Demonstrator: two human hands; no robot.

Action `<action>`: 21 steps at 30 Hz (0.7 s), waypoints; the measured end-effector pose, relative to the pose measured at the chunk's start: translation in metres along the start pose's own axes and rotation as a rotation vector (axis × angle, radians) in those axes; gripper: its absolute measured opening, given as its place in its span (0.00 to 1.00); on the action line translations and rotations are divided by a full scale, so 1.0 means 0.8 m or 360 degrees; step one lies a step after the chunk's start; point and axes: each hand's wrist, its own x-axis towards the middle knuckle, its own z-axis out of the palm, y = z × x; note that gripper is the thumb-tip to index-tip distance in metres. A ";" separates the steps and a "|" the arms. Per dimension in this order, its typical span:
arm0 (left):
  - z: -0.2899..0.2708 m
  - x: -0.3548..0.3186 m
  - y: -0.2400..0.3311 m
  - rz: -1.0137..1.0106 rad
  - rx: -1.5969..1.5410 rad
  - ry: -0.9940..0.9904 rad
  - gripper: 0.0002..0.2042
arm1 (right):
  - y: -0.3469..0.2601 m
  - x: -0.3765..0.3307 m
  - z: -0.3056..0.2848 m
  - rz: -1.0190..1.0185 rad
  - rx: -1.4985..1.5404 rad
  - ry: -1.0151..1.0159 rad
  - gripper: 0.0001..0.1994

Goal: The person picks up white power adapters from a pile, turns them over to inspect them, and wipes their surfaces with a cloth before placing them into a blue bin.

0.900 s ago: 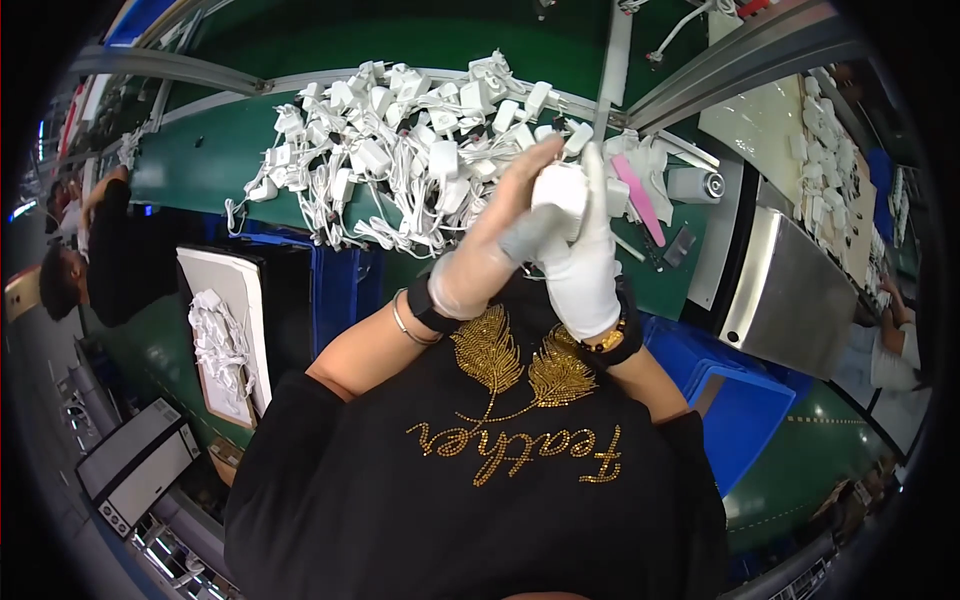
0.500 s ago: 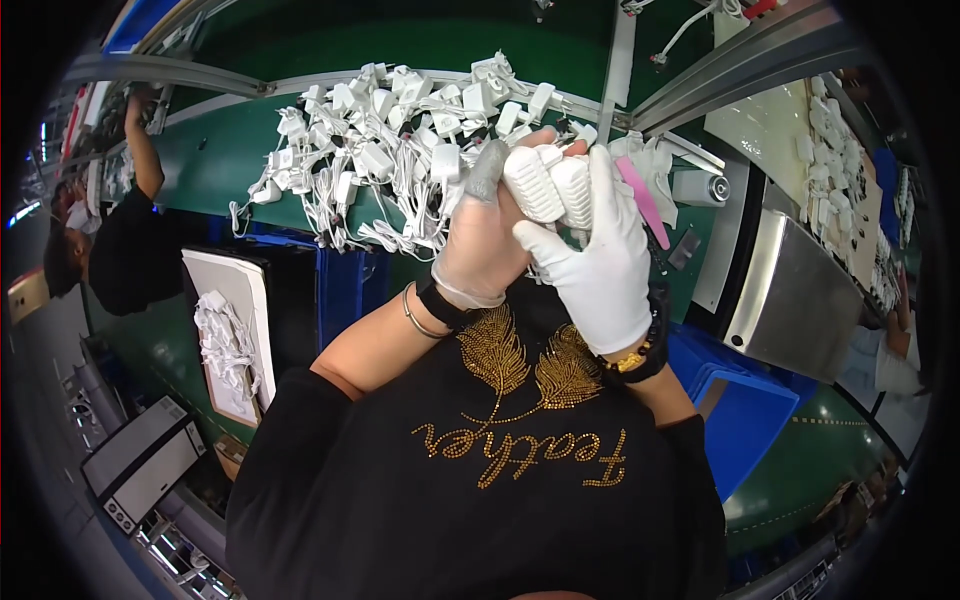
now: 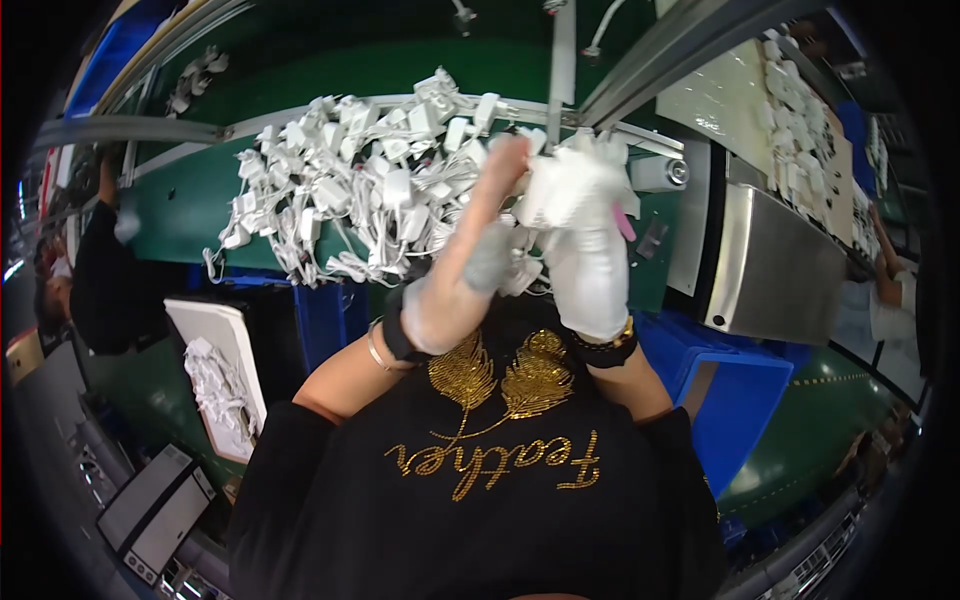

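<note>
My left hand [image 3: 462, 270], with grey covers on its thumb, is smeared by motion. Its fingers stretch forward beside the white bundle, and it seems to hold nothing. In a white glove, my right hand [image 3: 588, 275] is closed on a blurred bundle of white power adapters [image 3: 568, 188], raised over the bench's near edge. Left of the hands spreads a large heap of white power adapters [image 3: 395, 188] with coiled cords. A few cords hang below the hands, but whether they belong to the held bundle I cannot tell.
The adapters lie on a green bench [image 3: 180, 215]. A silver can [image 3: 655, 174] and a pink strip [image 3: 624, 222] are at the right. Blue bins [image 3: 740, 400] stand below the bench, beside a steel box [image 3: 775, 265]. A metal post [image 3: 690, 60] rises at the back. A co-worker [image 3: 120, 285] is at left.
My hands have drawn apart. The white bundle, held between both hands before, is now with the right hand, and the left has turned edge-on. The whole view has shifted slightly.
</note>
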 end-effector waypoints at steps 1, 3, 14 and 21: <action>-0.008 0.005 0.001 0.0186 0.0146 -0.0017 0.36 | -0.006 0.002 -0.005 0.0190 0.0790 0.0080 0.33; -0.019 0.005 0.003 0.0382 0.0270 -0.0035 0.38 | -0.023 0.002 -0.013 0.0243 0.0978 -0.0058 0.34; -0.002 -0.033 -0.019 -0.0677 0.0045 -0.0864 0.35 | -0.046 -0.007 -0.043 0.0517 0.1548 -0.0561 0.32; 0.003 -0.022 -0.007 -0.0568 0.0317 -0.0862 0.25 | -0.025 -0.017 -0.065 0.0392 0.1806 -0.0825 0.37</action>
